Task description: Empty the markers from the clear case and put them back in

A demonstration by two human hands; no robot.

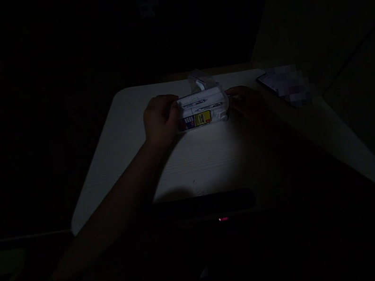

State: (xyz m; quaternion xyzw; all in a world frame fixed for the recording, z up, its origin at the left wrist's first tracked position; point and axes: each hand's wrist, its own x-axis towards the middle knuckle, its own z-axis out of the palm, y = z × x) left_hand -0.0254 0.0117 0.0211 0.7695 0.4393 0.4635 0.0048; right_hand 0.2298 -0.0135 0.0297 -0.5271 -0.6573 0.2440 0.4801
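Observation:
A white pack [201, 104] in clear plastic is held above the far middle of the white table [197, 158]. Pen-like shapes show across its face, and a yellow and dark label [201, 119] runs along its lower edge. My left hand [160, 118] grips the left end, thumb on the front. At the right end, my right hand [244, 101] pinches the edge with its fingertips; most of that hand lies in deep shadow. Loose clear plastic [201, 79] sticks up from the pack's top.
A phone [281, 86], partly blurred out, lies at the table's far right corner. A dark strip [201, 205] runs along the near edge. Something green [0, 267] shows at the lower left. The surroundings are very dark.

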